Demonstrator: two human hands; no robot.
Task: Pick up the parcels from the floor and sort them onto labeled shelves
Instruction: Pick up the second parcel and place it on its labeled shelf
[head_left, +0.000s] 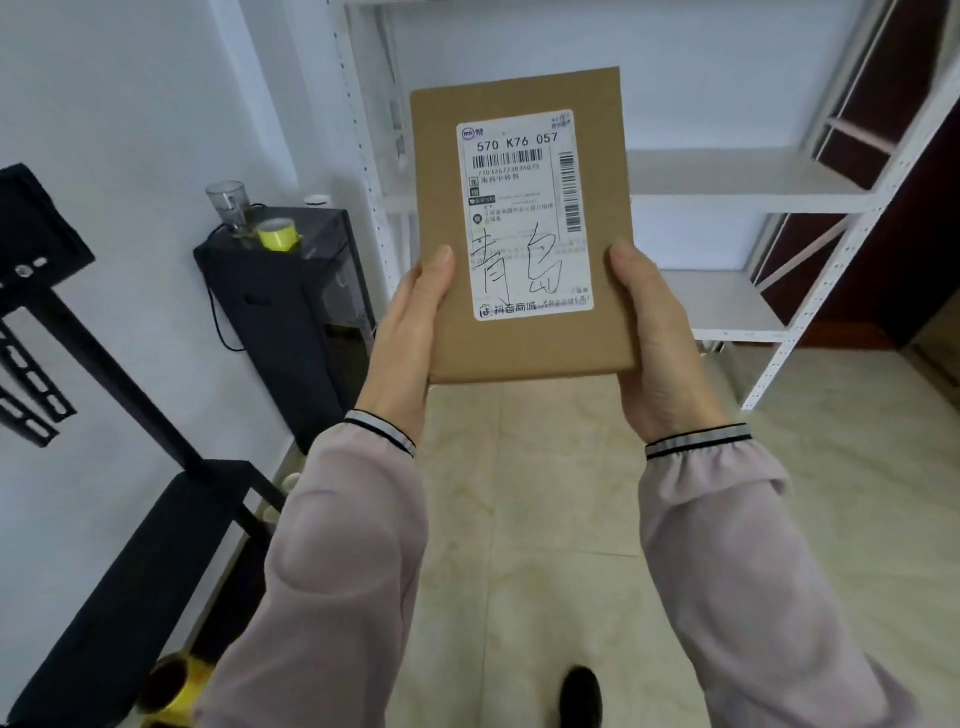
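In front of the white shelves (748, 187) one box (519, 228) is held up in the air, over the floor (545, 493). It is flat, brown cardboard, shaped like a tall rectangle. One white label (524, 213) is stuck on its front, with printed bars, the numbers 570 K76 057, and big black marks drawn by hand.

Two hands hold the box — the left hand (410, 338) on its left edge and the right hand (654, 338) on its right edge. Each thumb lies flat on the front. The other fingers are curled around behind the box, so they are hidden. Both hands grip it low down, near the bottom corners.

Two sleeves (332, 561) are soft, pale pink cloth, each with a striped cuff.

The shelves are thin white metal with holes along the posts; their boards are smooth and bare. The floor is shiny pale tile.

By the wall on the left stands one black cabinet (291, 317). On top are one clear cup (228, 205) and one round yellow roll of tape (278, 236). One black shoe (582, 696) shows at the bottom.
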